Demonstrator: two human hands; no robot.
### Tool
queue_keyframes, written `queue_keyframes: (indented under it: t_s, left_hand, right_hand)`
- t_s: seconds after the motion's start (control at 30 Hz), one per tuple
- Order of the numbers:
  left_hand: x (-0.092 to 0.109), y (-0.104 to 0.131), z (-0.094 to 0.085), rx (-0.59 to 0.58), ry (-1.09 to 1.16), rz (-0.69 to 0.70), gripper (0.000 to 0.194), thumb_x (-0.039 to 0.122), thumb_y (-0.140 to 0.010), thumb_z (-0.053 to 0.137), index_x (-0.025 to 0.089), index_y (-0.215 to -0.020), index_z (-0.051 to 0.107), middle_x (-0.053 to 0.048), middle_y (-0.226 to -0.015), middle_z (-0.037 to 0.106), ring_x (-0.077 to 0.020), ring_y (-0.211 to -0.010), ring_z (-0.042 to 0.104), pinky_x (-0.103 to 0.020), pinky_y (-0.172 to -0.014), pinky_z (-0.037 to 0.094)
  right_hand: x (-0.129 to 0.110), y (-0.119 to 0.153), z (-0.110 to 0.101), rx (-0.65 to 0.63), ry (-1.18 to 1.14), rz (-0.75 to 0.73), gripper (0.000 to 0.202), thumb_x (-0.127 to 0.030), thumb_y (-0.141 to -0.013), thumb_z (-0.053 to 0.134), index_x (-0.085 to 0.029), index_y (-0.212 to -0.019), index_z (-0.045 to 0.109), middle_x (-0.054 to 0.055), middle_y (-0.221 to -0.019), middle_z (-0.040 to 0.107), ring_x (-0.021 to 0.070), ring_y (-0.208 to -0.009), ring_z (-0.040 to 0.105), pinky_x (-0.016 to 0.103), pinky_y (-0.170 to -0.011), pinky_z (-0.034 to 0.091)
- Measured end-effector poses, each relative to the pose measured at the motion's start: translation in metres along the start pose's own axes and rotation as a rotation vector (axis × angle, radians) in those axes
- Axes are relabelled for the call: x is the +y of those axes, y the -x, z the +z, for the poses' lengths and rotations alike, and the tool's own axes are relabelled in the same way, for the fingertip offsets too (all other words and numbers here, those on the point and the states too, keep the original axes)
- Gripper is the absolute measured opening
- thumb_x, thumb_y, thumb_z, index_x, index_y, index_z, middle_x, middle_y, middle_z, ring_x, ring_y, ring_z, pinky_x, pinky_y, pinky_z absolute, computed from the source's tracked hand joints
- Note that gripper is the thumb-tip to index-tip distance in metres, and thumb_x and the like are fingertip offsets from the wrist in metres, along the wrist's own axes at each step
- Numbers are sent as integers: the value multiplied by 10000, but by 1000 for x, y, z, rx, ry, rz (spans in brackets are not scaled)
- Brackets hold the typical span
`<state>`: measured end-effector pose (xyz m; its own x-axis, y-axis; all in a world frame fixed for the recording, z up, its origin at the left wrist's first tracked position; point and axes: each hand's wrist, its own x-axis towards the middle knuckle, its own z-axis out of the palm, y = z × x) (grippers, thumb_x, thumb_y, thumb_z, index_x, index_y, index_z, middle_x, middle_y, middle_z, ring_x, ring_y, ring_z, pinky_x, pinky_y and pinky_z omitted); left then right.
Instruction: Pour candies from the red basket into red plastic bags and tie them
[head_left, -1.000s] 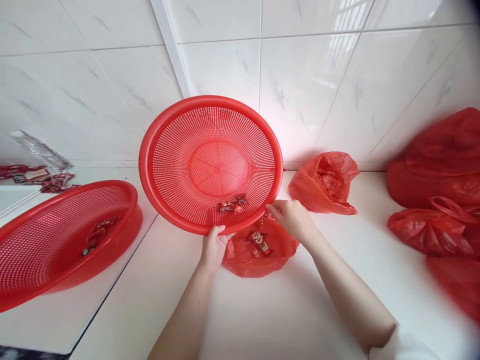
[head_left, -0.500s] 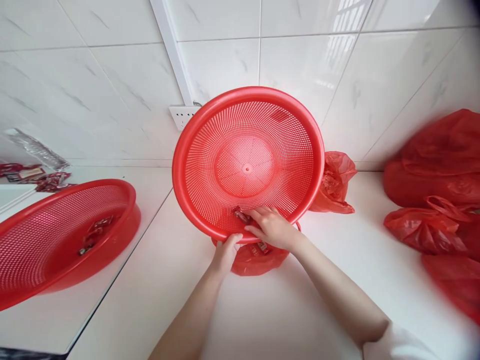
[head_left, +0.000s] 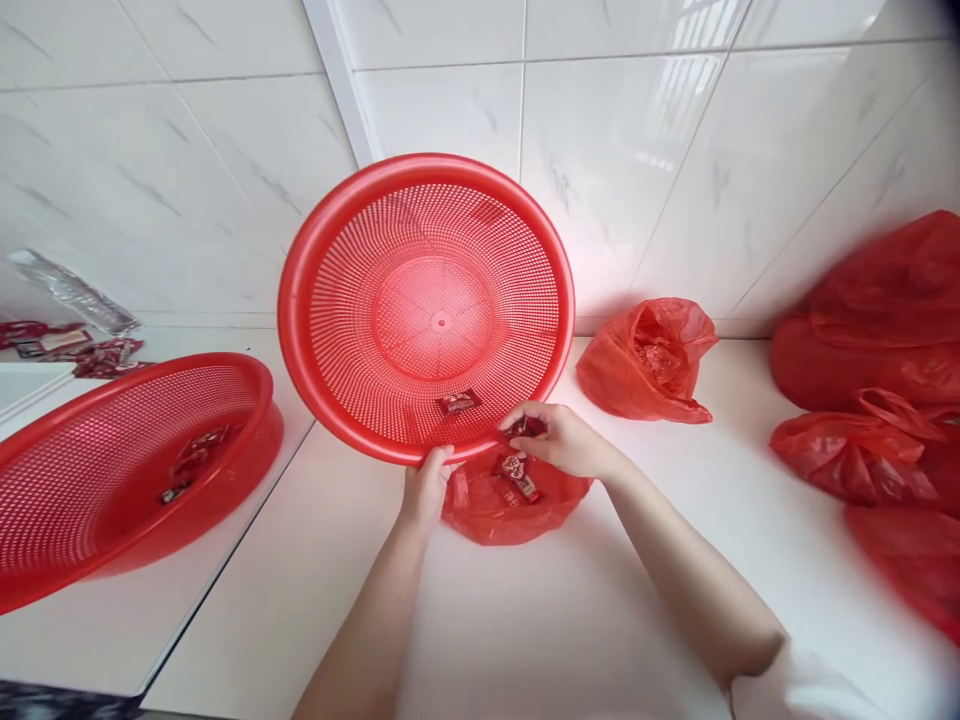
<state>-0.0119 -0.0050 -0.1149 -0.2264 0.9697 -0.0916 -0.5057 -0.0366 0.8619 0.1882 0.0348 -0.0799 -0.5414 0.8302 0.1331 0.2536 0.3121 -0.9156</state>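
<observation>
A red plastic colander basket (head_left: 427, 170) is tilted so that its hollow faces me. My left hand (head_left: 424, 490) grips its lower rim, thumb on the near side. Inside, low on the perforated wall, lies one small dark red wrapped packet (head_left: 458, 402). My right hand (head_left: 564, 440) is just right of the rim, fingers closed on another wrapped packet (head_left: 525, 427), partly covered by the fingers. Directly beneath is an open red plastic bag (head_left: 499, 525) with several small packets (head_left: 516, 478) in it; the basket and right hand hide its back part.
Another red colander basket (head_left: 259, 385) with a few packets stands at left. Behind it lie loose packets (head_left: 109, 357) and clear plastic packaging (head_left: 75, 290). A smaller red bag (head_left: 611, 375) stands by the tiled wall; several fuller red bags (head_left: 847, 460) sit at far right.
The tilted basket and my left hand have shifted left and slightly up, uncovering more of both bags. My right hand has come out of the basket with a packet, over the bag.
</observation>
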Motion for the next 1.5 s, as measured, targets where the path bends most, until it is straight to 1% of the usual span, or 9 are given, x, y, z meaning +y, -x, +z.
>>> queue_keyframes:
  t_s: [0.17, 0.33, 0.47, 0.63, 0.77, 0.87, 1.17, 1.37, 1.5]
  left_hand:
    - [6, -4, -3, 44, -5, 21, 308, 164, -664, 688, 175, -972, 671, -70, -944, 731, -321, -1051, 669, -464, -864, 571]
    - [1, -1, -1, -8, 6, -4, 343, 165, -675, 694, 189, -1016, 673, -72, -996, 732, -308, -1071, 665, -437, -879, 567]
    - [-11, 9, 3, -93, -8, -99, 366, 176, -710, 689, 193, -1074, 665, -74, -1048, 726, -294, -1113, 645, -417, -898, 553]
    - [-22, 17, 4, -135, -77, -235, 326, 196, -719, 687, 165, -1044, 683, -99, -1075, 721, -298, -1101, 644, -419, -916, 535]
    - [-13, 12, 4, -113, -39, -144, 319, 167, -686, 679, 171, -1005, 692, -85, -1073, 718, -295, -1102, 641, -396, -900, 543]
    - [-3, 5, 5, -82, 18, -92, 283, 164, -685, 662, 174, -966, 690, -81, -1042, 719, -294, -1095, 645, -396, -880, 553]
    - [20, -13, -11, 147, -33, 78, 271, 158, -613, 671, 160, -884, 676, -73, -960, 714, -314, -1017, 660, -471, -886, 537]
    - [26, -12, -17, 82, 34, 32, 287, 143, -635, 654, 170, -920, 685, -88, -1010, 713, -325, -1077, 639, -467, -887, 543]
    - [24, -9, -19, -81, 24, -53, 355, 212, -702, 649, 182, -1054, 683, -108, -1105, 703, -320, -1072, 647, -477, -882, 544]
  right_hand:
    - [-8, 3, 5, -64, 112, -43, 257, -248, -895, 570, -267, -1145, 629, 8, -1120, 700, 182, -1033, 663, 359, -914, 527]
    - [-14, 4, -1, 111, 273, -99, 219, -293, -959, 489, -219, -1091, 648, 37, -1069, 713, 179, -960, 676, 344, -889, 523]
    - [-8, 1, 5, 206, 336, -205, 272, -305, -980, 472, -200, -1194, 603, 89, -1237, 648, 194, -1150, 606, 362, -999, 477]
    - [2, 0, 18, 46, 508, -146, 495, -418, -968, 493, -161, -1391, 468, 159, -1418, 508, 278, -1327, 461, 479, -1078, 397]
    - [-2, 1, 16, -138, 510, -234, 530, -455, -909, 591, -179, -1356, 517, 133, -1344, 575, 275, -1235, 533, 445, -1032, 435]
    - [-9, 2, 10, -128, 445, -288, 291, -292, -948, 548, -225, -1225, 605, 63, -1160, 683, 201, -1076, 629, 356, -945, 483]
    - [-13, 5, 4, -98, 387, -61, 300, -306, -929, 575, -280, -1226, 604, 13, -958, 739, 183, -839, 696, 321, -807, 521]
    - [-6, 4, 4, 102, 515, -44, 525, -211, -940, 474, -315, -1443, 368, 46, -1095, 696, 206, -925, 684, 346, -799, 528]
    - [0, 1, -1, 288, 537, -86, 368, -227, -882, 546, -239, -1250, 529, 82, -1097, 660, 206, -826, 679, 336, -753, 536]
